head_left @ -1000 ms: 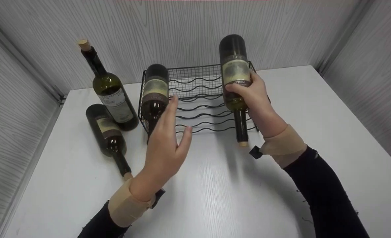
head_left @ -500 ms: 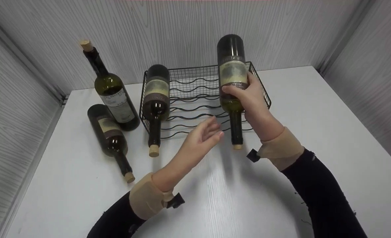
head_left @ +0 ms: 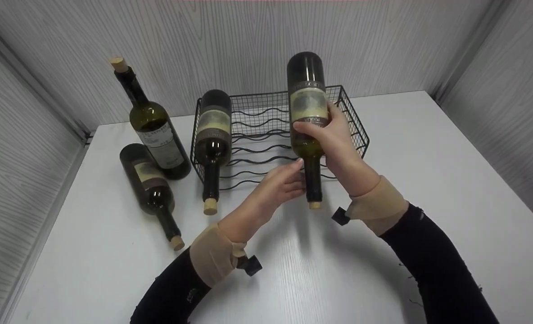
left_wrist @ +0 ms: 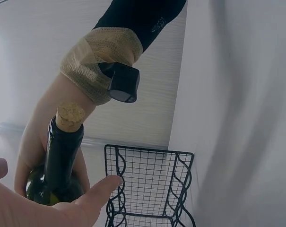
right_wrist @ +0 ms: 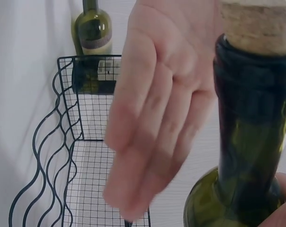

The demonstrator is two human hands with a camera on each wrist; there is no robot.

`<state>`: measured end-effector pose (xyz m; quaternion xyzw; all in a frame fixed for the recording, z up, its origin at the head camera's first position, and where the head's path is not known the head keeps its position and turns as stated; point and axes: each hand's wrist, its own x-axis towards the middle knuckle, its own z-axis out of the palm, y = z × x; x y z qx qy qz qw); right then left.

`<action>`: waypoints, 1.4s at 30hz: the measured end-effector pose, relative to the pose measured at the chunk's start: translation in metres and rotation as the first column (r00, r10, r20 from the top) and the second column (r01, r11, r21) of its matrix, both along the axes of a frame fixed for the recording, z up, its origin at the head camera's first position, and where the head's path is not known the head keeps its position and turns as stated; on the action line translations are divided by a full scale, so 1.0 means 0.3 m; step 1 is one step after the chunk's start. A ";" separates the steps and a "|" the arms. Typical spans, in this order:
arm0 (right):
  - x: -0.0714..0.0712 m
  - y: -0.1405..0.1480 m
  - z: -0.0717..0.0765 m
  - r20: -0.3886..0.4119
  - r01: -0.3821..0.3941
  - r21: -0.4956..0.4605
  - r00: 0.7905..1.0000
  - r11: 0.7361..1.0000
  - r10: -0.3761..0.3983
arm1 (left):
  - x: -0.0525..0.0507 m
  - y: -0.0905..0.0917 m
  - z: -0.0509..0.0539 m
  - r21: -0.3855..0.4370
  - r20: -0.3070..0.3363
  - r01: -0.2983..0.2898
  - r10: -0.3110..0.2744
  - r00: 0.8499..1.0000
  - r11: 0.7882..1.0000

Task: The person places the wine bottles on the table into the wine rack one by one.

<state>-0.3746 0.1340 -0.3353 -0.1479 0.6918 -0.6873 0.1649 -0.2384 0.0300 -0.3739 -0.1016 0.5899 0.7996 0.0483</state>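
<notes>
In the head view the right hand [head_left: 338, 139] grips a dark corked bottle [head_left: 309, 103] round its lower body, neck toward the viewer, over the right part of a black wire rack [head_left: 259, 148]. Beside that bottle's neck is the left hand [head_left: 277, 186], its fingers extended; whether it touches the glass cannot be told. The right wrist view shows the left hand [right_wrist: 157, 99] with fingers straight, left of the bottle neck [right_wrist: 249, 113]. Another bottle [head_left: 213, 130] lies in the rack's left end, cork toward the viewer.
Left of the rack an upright bottle [head_left: 160, 139] with a white label stands on the white table [head_left: 91, 252]. A further bottle [head_left: 149, 180] lies beside it, its cork toward the front. A grey panelled wall [head_left: 257, 45] rises behind the rack.
The left hand has moved right, from in front of the racked bottle to beside the held bottle's neck. The right hand has shifted its bottle slightly left and toward the viewer.
</notes>
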 end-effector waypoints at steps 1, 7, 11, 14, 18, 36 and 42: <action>0.001 -0.002 -0.001 0.002 0.000 -0.003 1.000 1.000 0.000 | -0.003 0.003 0.001 0.010 0.001 0.002 -0.002 1.000 1.000; 0.009 -0.013 -0.009 -0.011 -0.011 -0.010 1.000 1.000 0.011 | -0.017 0.035 0.004 0.046 -0.023 0.000 0.001 1.000 0.999; 0.010 -0.016 -0.015 -0.023 -0.011 -0.004 1.000 1.000 0.011 | -0.030 0.053 0.002 0.065 -0.047 0.013 -0.010 0.999 0.998; 0.012 -0.017 -0.017 -0.029 -0.008 0.010 1.000 1.000 0.008 | -0.034 0.062 -0.003 0.083 -0.055 0.006 -0.001 0.998 0.997; 0.014 -0.017 -0.017 -0.034 -0.010 0.012 0.999 1.000 0.011 | -0.043 0.074 -0.011 0.105 -0.051 -0.036 0.041 0.998 0.994; 0.046 -0.040 -0.032 -0.043 -0.035 -0.061 0.999 0.998 0.032 | -0.051 0.110 -0.027 0.212 -0.048 -0.181 0.195 0.980 0.960; 0.054 -0.029 -0.033 -0.043 -0.025 -0.041 0.999 0.999 0.023 | -0.046 0.124 -0.035 0.199 -0.071 -0.183 0.200 0.977 0.963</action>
